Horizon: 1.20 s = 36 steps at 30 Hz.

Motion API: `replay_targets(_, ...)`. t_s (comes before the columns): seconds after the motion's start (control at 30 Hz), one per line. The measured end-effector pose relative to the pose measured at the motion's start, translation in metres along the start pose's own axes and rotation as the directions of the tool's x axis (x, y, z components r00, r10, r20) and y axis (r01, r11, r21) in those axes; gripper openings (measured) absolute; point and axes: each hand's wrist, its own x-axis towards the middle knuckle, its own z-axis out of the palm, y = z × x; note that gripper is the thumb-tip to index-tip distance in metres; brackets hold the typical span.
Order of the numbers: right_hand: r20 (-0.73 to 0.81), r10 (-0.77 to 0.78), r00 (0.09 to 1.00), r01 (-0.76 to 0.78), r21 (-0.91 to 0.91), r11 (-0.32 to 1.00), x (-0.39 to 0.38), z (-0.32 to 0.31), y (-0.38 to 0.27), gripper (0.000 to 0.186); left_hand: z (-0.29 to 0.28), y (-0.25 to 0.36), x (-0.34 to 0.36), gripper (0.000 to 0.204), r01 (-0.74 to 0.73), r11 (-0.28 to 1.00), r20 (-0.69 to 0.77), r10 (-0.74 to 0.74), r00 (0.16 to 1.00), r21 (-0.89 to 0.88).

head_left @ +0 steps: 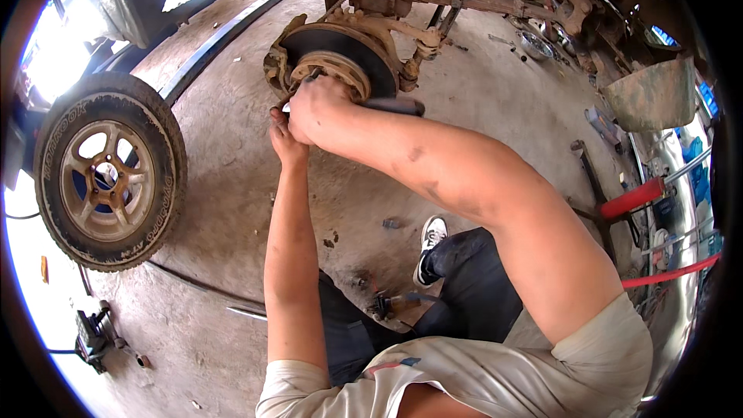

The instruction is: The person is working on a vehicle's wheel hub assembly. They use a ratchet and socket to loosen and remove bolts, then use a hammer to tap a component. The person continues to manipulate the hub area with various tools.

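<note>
the bare left hand [285, 138], partly curled, sits just beside the right hand [320, 104], whose fingers bend in at the centre of the rusty round metal wheel hub [337, 64]; how tightly either closes, and on what, is hidden. holding both steady and square to the hub would likely serve best. farther right, a shiny round metal bowl [535, 46] stands on the concrete floor [491, 81], its contents too small to tell.

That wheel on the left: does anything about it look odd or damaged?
The wheel sits loose, left of the exposed brake disc, rather than mounted on a vehicle. Its rim also looks heavily stained brown, possibly rust or dirt.
</note>
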Motion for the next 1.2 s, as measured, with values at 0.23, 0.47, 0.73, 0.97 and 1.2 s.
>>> replay_targets(0.23, -0.131, 0.039, 0.991, 0.025, 0.457, 0.889, -0.006, 0.056, 0.027, 0.042, 0.011, 0.010, -0.004, 0.063, 0.057, 0.997, 0.010, -0.057, 0.998, -0.060)
replay_targets(0.47, 0.110, -0.143, 0.984, 0.094, 0.364, 0.927, -0.031, 0.072, 0.063, 0.044, 0.005, 0.005, -0.001, 0.069, 0.126, 0.983, -0.046, -0.121, 0.992, 0.130)
replay_targets(0.73, 0.428, -0.291, 0.856, 0.292, 0.066, 0.954, -0.039, -0.053, 0.064, 0.027, 0.013, -0.026, 0.003, 0.073, 0.105, 0.988, -0.235, -0.130, 0.963, -0.115)
replay_targets(0.97, 0.083, -0.369, 0.926, 0.334, 0.274, 0.902, -0.039, 0.066, 0.088, 0.036, 0.014, -0.037, -0.001, 0.043, 0.045, 0.998, -0.350, -0.026, 0.937, 0.048)
replay_targets(1.2, -0.120, -0.282, 0.952, 0.300, 0.551, 0.778, -0.037, 0.129, 0.097, 0.032, 0.015, -0.043, 0.002, 0.029, 0.058, 0.998, -0.302, -0.044, 0.952, 0.038)
